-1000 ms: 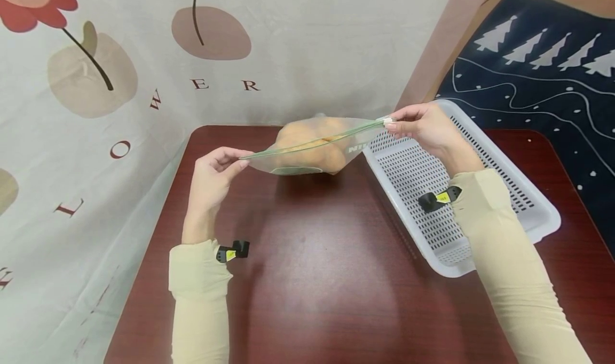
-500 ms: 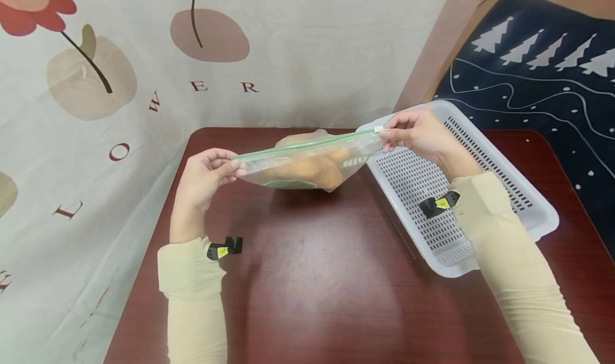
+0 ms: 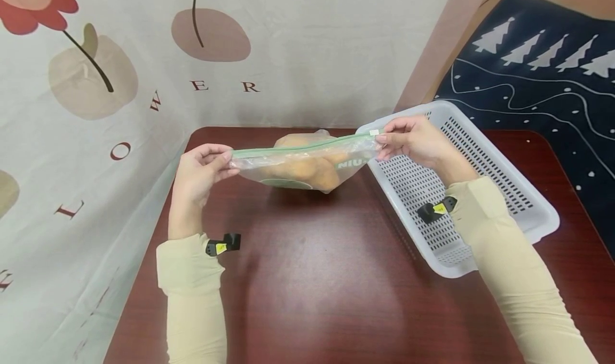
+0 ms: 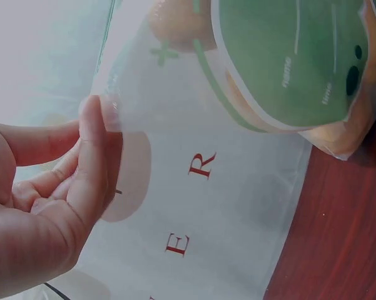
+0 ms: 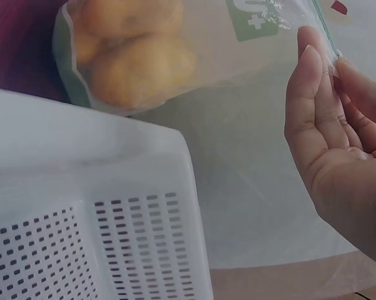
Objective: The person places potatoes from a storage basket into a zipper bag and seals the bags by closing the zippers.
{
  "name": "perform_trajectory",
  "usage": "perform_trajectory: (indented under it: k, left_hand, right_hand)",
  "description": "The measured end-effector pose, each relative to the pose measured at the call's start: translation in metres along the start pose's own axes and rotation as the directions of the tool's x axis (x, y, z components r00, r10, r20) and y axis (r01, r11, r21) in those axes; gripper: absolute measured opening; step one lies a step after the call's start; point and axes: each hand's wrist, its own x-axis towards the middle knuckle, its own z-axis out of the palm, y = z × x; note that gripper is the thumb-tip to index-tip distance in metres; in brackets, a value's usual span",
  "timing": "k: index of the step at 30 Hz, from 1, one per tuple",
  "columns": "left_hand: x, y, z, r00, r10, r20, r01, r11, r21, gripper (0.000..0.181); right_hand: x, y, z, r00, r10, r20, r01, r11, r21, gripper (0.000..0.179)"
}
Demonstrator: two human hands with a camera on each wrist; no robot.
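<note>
A clear zip bag point(image 3: 307, 164) with a green top seal is stretched between both hands over the far part of the table. Inside it lie several round orange-yellow fruits point(image 5: 135, 56), and a green printed label point(image 4: 288, 56) covers part of its side. My left hand point(image 3: 199, 174) pinches the bag's left top corner between thumb and fingers. At the other end, my right hand point(image 3: 415, 142) pinches the right top corner, beside the small white slider point(image 3: 374, 133). The top edge looks drawn flat and taut. The bag's lower part hangs close to the tabletop.
A white perforated basket point(image 3: 401, 209) stands on the right of the dark red table point(image 3: 312, 278), partly under the right forearm. A printed cloth point(image 3: 307, 49) hangs behind the table. Each wrist carries a small black camera.
The bag has tilted so its front side shows more, and its top edges have come together from a slightly parted line. The left hand has shifted a little left; the right slightly lower.
</note>
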Motion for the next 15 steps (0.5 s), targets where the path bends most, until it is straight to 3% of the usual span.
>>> perform_trajectory:
  k: [5, 9, 15]
  left_hand:
    - [-0.006, 0.006, 0.002, 0.998, 0.017, -0.068, -0.018, 1.0, -0.01, 0.011]
    - [-0.014, 0.013, 0.003, 0.99, 0.08, -0.115, -0.078, 0.997, 0.024, 0.009]
    - [-0.025, 0.029, 0.013, 0.98, 0.178, -0.094, -0.18, 0.984, -0.015, 0.009]
  right_hand:
    - [0.002, 0.0, 0.005, 1.0, -0.021, -0.015, 0.021, 1.0, 0.015, 0.012]
    - [0.005, -0.001, 0.009, 1.0, -0.022, -0.017, 0.022, 0.999, 0.029, 0.011]
    - [0.008, -0.002, 0.012, 1.0, -0.023, -0.013, 0.023, 0.999, 0.032, 0.013]
